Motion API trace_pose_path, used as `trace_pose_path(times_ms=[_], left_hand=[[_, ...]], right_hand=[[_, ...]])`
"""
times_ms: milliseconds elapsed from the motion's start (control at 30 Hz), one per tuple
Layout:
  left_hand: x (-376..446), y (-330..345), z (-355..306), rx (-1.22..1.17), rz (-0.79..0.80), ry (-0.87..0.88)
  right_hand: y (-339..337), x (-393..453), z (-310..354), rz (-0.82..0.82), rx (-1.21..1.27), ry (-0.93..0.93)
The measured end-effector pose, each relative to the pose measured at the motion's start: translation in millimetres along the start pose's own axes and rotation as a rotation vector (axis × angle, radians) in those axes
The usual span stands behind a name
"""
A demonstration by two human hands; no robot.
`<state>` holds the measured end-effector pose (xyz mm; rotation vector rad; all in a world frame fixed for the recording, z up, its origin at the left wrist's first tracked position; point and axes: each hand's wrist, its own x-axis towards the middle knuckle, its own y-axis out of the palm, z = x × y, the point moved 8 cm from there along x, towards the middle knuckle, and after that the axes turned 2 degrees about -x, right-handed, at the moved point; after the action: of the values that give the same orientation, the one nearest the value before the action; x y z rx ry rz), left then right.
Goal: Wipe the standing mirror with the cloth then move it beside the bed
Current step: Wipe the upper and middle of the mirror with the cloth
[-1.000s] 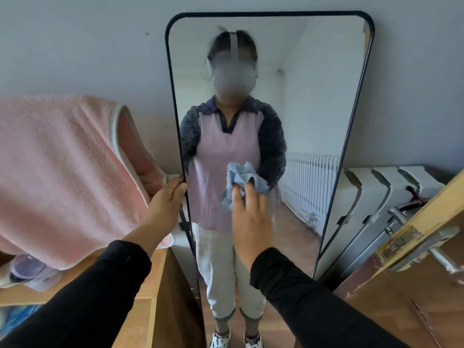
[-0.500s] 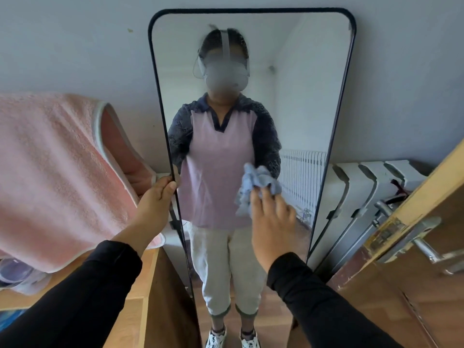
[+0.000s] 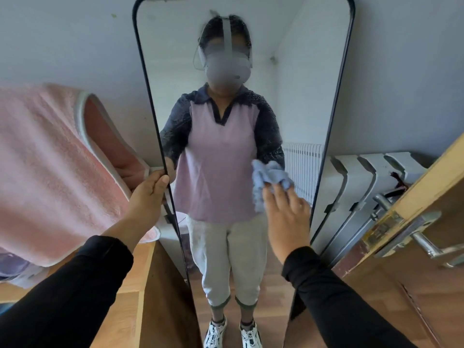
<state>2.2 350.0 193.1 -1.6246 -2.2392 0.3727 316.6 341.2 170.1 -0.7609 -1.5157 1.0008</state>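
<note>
A tall standing mirror [image 3: 303, 71] with a thin black frame leans against the grey wall in front of me. My left hand [image 3: 148, 197] grips its left frame edge at mid height. My right hand [image 3: 286, 217] presses a crumpled light-blue cloth [image 3: 270, 177] flat against the glass, toward the mirror's right side. The glass reflects a person in a lilac top and light trousers.
A pink towel [image 3: 50, 167] hangs over a wooden desk [image 3: 135, 285] on the left, close to the mirror. A white radiator [image 3: 361, 187] stands behind the mirror's right edge. A wooden door [image 3: 411, 272] with a metal handle [image 3: 426, 244] juts in at right.
My right hand has slid the cloth rightward across the glass, from the middle toward the right edge. The left hand keeps its hold on the frame. The view has drawn closer.
</note>
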Motion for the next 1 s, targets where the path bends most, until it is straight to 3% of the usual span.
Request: trace_pose_path(times_ms=[167, 233, 367, 467, 567, 667, 767, 933, 1000], left_hand=[[-2.9, 2.7, -4.1, 0.0, 0.001, 0.0], [-1.9, 1.6, -3.5, 0.003, -0.008, -0.002], [-2.8, 2.3, -6.2, -0.009, 0.002, -0.007], [-5.4, 2.4, -7.9, -0.02, 0.012, -0.013], [-5.9, 1.6, -6.9, -0.033, 0.016, -0.029], [-6.0, 2.5, -7.4, -0.046, -0.01, -0.05], [-7.8, 3.2, -10.9, -0.055, -0.026, -0.048], [-8.9, 2.9, -10.2, -0.066, -0.007, -0.042], [-9.6, 5.3, -13.7, -0.068, -0.008, -0.04]], right_hand=[[-1.1, -9.3, -23.9, -0.061, 0.037, 0.314], [-3.5, -5.8, 7.0, -0.061, 0.034, 0.227], [19.0, -17.1, 75.2, -0.014, 0.046, -0.194], [19.3, -17.5, 58.1, -0.031, 0.007, -0.234], [17.6, -15.5, 10.7, 0.021, -0.026, -0.124], [13.9, -16.1, -31.9, -0.024, 0.022, 0.117], [8.4, -15.5, -25.3, -0.114, 0.073, 0.238], [18.7, -19.6, 55.2, -0.096, 0.082, -0.199], [19.4, -22.5, 56.2, -0.112, 0.043, -0.247]])
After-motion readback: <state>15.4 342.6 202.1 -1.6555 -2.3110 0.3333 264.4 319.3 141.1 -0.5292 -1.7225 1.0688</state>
